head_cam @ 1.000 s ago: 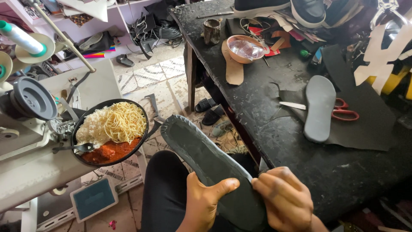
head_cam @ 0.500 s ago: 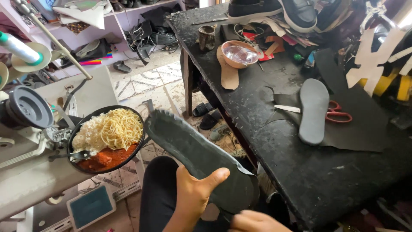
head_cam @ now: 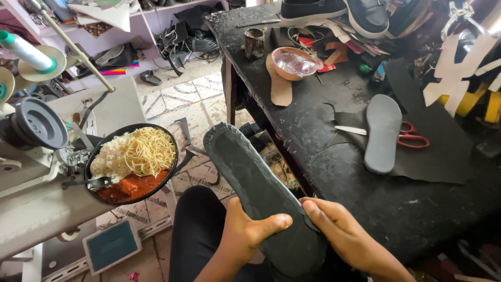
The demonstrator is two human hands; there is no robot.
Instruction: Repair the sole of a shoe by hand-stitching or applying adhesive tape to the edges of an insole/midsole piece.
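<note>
- Sole point(head_cam: 261, 193) sits in both hands over my lap, just off the worktop's point(head_cam: 334, 172) near edge, heel end toward me, toe pointing up and away.
- Left hand point(head_cam: 245, 232): fingers clamped on the sole, thumb laid across the top face, the rest underneath and hidden.
- Right hand point(head_cam: 344, 235): fingers together, pressed along the sole's right edge near the heel; grip underneath not visible.
- To do it well, I reckon: keep the left thumb flat as the anchor and work the right fingers along the rim in short steps, so the sole doesn't flex or twist.
- Keep the toe end clear of the food bowl point(head_cam: 130, 162) on the sewing machine table point(head_cam: 42, 219) at my left; sauce on the face would spoil it.
- Second sole point(head_cam: 383, 130) and scissors point(head_cam: 407, 137) lie mid-worktop, near each other, within reach of the right hand.
</note>
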